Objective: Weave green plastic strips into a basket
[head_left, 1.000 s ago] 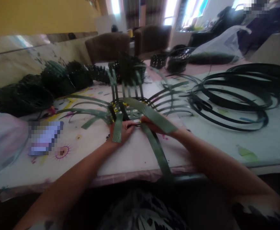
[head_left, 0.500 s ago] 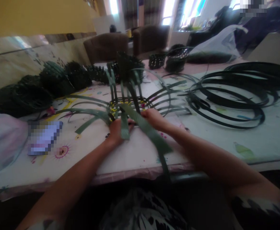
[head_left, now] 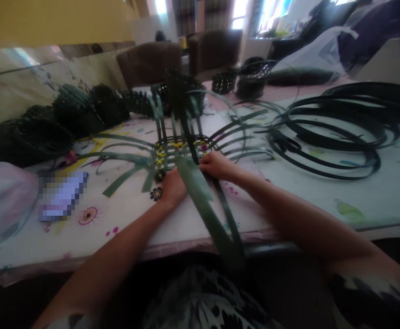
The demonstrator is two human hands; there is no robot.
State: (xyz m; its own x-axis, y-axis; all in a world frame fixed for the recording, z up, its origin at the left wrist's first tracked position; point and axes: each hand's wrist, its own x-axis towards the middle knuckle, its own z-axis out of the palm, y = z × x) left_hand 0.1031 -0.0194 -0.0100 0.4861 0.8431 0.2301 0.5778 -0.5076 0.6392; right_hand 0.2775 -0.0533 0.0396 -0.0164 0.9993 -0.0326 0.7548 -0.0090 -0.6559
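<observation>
Head view: green woven base (head_left: 175, 153), yellow-flecked.

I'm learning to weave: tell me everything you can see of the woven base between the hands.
The woven base is a rounded rectangle in dark green, an open, plastic-looking grid. Yellow marks line its left and far edges. Long strip ends fan out from its left, right and far sides. It lies on the table, the left hand at its near left corner, the right hand at its near right; their exact grip is hidden. A wide strip hides part of its near side.
</observation>
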